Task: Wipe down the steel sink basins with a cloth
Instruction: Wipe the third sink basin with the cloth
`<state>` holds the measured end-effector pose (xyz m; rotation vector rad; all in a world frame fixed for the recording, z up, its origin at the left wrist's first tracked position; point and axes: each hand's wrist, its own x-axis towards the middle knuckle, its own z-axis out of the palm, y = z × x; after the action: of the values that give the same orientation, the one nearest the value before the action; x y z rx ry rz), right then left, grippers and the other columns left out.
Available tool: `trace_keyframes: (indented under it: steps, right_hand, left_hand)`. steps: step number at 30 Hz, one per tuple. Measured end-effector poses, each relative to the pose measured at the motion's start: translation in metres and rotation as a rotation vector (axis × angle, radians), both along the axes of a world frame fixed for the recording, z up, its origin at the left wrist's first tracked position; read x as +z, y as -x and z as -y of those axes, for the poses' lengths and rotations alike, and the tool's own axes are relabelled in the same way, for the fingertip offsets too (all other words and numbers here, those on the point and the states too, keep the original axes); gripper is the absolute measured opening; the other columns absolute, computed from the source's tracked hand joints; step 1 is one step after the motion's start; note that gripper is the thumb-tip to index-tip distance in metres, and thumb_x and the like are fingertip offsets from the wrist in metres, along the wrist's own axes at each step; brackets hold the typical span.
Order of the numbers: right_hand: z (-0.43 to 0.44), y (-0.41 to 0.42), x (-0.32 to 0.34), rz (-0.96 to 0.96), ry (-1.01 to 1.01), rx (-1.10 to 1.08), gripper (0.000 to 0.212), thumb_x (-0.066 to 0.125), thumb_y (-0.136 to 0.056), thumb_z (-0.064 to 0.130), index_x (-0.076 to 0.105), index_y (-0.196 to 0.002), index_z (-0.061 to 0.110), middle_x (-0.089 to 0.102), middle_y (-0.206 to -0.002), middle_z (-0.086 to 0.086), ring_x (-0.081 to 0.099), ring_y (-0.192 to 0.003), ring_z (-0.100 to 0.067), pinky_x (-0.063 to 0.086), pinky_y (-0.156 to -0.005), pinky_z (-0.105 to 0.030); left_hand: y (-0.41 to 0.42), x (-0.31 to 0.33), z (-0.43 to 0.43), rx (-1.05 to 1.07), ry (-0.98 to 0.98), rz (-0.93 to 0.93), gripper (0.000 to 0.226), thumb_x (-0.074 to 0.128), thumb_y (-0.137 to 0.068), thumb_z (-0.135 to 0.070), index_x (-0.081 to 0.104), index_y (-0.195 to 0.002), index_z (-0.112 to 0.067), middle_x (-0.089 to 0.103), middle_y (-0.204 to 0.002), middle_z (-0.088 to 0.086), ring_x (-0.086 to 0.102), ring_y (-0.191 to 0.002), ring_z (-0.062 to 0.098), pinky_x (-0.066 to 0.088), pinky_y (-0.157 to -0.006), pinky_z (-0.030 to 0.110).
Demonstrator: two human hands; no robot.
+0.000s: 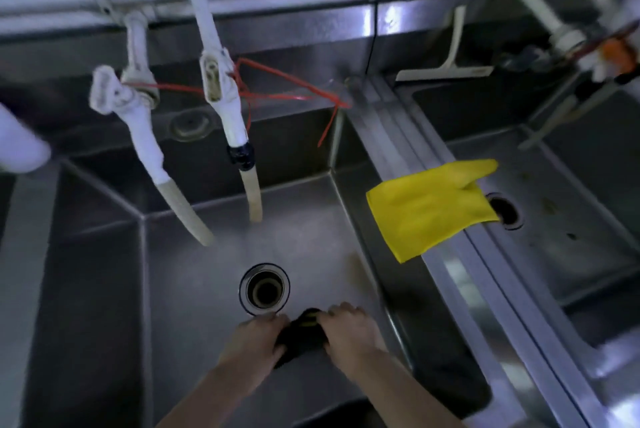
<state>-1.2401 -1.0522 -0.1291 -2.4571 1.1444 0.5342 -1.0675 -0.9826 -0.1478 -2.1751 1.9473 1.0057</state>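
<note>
Here, the left hand (254, 341) and the right hand (349, 330) each grip a bunched dark cloth (301, 334), pressing it to the floor of the left steel basin (194, 272) just in front of the open drain (265, 289). The fingers of each hand curl over the cloth's edges, and the fabric shows between them. Above, 2 hose-tipped taps (221, 88) hang over the basin floor without touching it. A yellow rubber glove (429, 206) drapes across the ribbed divider (398, 157) toward the right basin (571, 237), whose floor shows dark specks. Judged step: scrubbing the floor beside the drain. For good coverage, the cloth is probably best spread flatter so that more fabric meets the steel. Pressure should stay even through both palms, with overlapping strokes drawn toward the drain and then carried up the walls and corner seams. The glove would need lifting before the divider is wiped.
</note>
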Motion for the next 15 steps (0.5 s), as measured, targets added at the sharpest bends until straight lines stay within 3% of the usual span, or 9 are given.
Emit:
trace_keyframes:
  steps: [5,10,12,15]
  right_hand:
    - [-0.033,0.018,0.073,0.021,0.042,-0.020,0.036,0.056,-0.087,0.011,0.051,-0.123,0.012,0.057,-0.118,-0.013,0.049,-0.113,-0.035,0.039,-0.095,-0.044]
    - [-0.061,0.045,0.145,0.140,0.050,-0.135,0.043,0.056,-0.089,0.019,0.042,-0.130,0.018,0.057,-0.123,-0.011,0.050,-0.115,-0.033,0.037,-0.094,-0.041]
    - [-0.065,0.056,0.172,0.169,0.056,-0.150,0.056,0.057,-0.089,0.020,0.032,-0.139,0.024,0.057,-0.125,-0.011,0.052,-0.115,-0.034,0.037,-0.097,-0.043]
    - [-0.063,0.073,0.209,0.163,0.067,-0.139,0.081,0.061,-0.089,0.030,0.009,-0.151,0.032,0.057,-0.125,-0.013,0.054,-0.112,-0.037,0.041,-0.097,-0.046]
  left_hand:
    - [0.001,0.075,-0.022,-0.104,0.130,-0.003,0.031,0.057,-0.075,-0.035,0.057,-0.103,-0.021,0.062,-0.108,-0.001,0.057,-0.103,0.020,0.043,-0.084,0.030]
    - [0.015,0.166,-0.028,-0.187,0.325,-0.008,0.029,0.058,-0.073,-0.044,0.057,-0.095,-0.025,0.054,-0.090,-0.013,0.057,-0.095,0.012,0.027,-0.059,0.009]
    - [0.025,0.199,-0.026,-0.237,0.356,-0.021,0.021,0.061,-0.076,-0.036,0.055,-0.093,-0.025,0.048,-0.088,-0.017,0.055,-0.092,0.009,0.029,-0.057,0.011]
    - [0.046,0.239,-0.022,-0.282,0.381,-0.062,0.017,0.063,-0.076,-0.026,0.049,-0.086,-0.029,0.048,-0.086,-0.017,0.052,-0.086,0.008,0.036,-0.067,0.022]
